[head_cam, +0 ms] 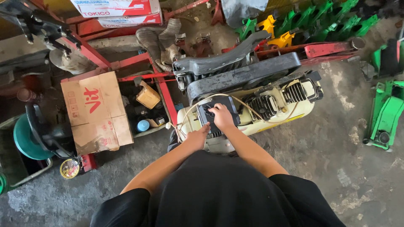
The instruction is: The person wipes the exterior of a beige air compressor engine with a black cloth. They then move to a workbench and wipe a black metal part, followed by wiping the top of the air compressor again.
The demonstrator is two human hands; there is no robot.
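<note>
Resting R hand [221, 117] on black cover [219, 112] atop cream air compressor [252, 111], grip loosely curled, not clenching. Bracing L hand [197, 138] flat, grip released, on compressor tank front. Compressor sitting on concrete floor [336, 143], beside cardboard box [96, 111].

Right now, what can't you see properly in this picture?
- Head view: the top of the black box on the cream compressor, covered by the right hand.
- Left hand: its fingertips, curled out of sight over the compressor's edge.
- Green jack: cut off by the right edge.
- Small round tin: too small to tell.
</note>
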